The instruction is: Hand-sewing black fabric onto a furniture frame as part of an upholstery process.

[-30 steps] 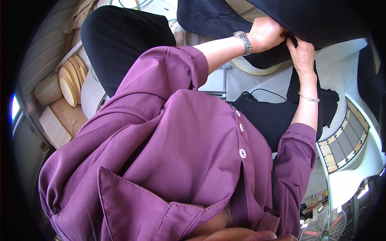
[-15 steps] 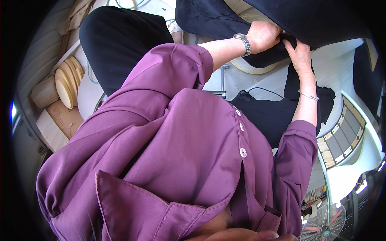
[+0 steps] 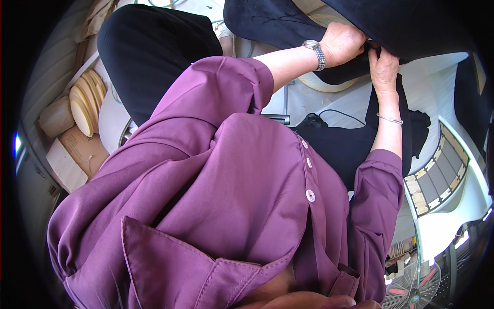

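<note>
My left hand (image 3: 343,45), with a metal watch (image 3: 315,54) at its wrist, is closed with its knuckles up at the edge of a dark cloth (image 3: 278,32). Close beside it, my right hand (image 3: 384,71) pinches the same cloth between thumb and fingers. A thin bracelet (image 3: 390,119) circles that wrist. The cloth spreads away at the top of the view, and its folds partly hide my fingertips. Below the hands, the pale rounded rim (image 3: 329,85) of something shows under the cloth.
More black cloth (image 3: 334,149) lies near my lap beside a thin black cable (image 3: 342,114). At left are a stack of beige discs (image 3: 85,103) and a cardboard box (image 3: 82,149). A white curved surface (image 3: 437,98) extends right; a fan (image 3: 414,291) stands lower right.
Both hands have shifted slightly right and a little down, still at the cloth's edge. The cloth has moved slightly with them.
</note>
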Tool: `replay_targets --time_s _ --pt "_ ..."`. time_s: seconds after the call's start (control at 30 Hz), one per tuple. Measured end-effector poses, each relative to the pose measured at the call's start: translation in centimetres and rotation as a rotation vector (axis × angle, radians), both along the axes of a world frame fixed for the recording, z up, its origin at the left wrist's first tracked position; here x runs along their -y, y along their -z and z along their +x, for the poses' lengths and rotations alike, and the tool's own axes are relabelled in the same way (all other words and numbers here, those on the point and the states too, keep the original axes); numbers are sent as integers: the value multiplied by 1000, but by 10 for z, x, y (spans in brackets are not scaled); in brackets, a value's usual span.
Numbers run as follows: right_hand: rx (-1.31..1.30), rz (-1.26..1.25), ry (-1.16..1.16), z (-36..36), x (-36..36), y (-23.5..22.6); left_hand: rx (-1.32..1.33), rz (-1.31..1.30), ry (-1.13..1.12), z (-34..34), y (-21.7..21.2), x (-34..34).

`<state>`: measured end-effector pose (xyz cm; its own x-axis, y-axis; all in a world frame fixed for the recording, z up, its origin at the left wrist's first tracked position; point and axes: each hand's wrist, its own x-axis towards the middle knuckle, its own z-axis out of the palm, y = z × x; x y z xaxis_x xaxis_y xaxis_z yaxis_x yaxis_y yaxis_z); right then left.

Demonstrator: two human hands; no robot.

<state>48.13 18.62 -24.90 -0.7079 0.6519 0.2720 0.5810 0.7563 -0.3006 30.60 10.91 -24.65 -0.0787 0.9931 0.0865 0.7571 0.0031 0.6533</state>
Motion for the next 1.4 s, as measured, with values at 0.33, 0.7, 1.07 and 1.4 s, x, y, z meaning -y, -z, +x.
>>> replay_targets --time_s 0.33,0.7,1.07,1.4 --pt "-61 3 3 -2 1 -4 -256 213 92 -5 -16 -5" --pt "-50 35 1 1 1 -9 -194 319 95 2 -21 -9" --pt "-34 -174 5 4 2 -22 -50 136 82 8 -4 1" --pt "-105 -317 -24 12 -2 -19 -101 180 124 8 -3 5"
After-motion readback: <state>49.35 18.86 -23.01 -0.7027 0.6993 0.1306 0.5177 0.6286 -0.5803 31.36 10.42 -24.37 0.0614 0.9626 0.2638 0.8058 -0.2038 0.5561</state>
